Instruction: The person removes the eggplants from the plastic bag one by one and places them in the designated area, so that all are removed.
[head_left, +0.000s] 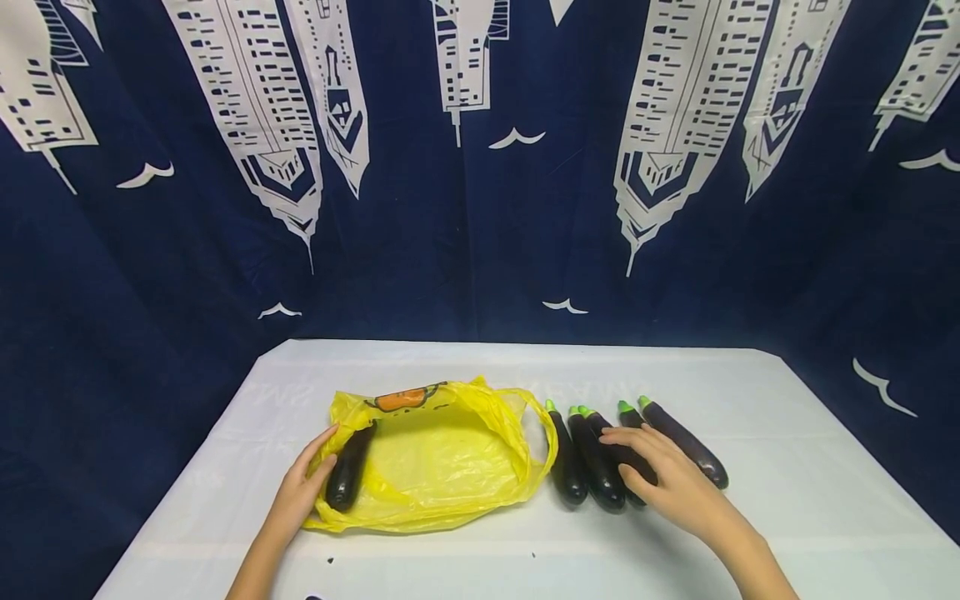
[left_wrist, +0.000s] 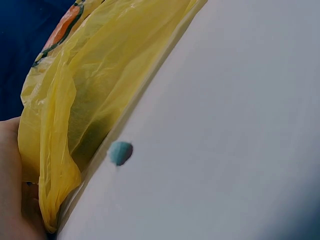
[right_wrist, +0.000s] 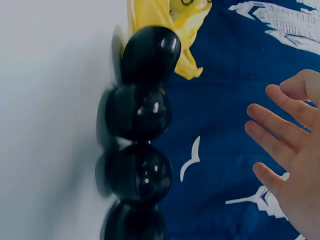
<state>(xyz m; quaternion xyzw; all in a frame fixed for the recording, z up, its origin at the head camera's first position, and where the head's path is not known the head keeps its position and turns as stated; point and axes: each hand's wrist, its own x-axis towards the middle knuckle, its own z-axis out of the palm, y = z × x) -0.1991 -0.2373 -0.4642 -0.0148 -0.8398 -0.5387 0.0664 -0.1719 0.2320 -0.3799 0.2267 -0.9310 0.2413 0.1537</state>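
Note:
A yellow plastic bag [head_left: 450, 450] lies on its side with its mouth spread toward me. One eggplant [head_left: 349, 471] rests inside at its left end. My left hand [head_left: 296, 492] holds the bag's left edge, thumb near that eggplant; in the left wrist view only part of this hand shows beside the yellow film. To the right of the bag, several dark eggplants [head_left: 596, 458] with green stem ends lie side by side. Over them hovers my right hand [head_left: 671, 483], partly covering them. In the right wrist view its fingers [right_wrist: 277, 125] are spread, apart from the eggplants' round ends [right_wrist: 140, 172].
A white-covered table [head_left: 795, 500] carries everything. Behind it hangs a dark blue cloth [head_left: 465, 233] printed with white buildings and birds. Small dark specks lie near the front, and a small bluish bit [left_wrist: 120, 152] lies near the bag in the left wrist view.

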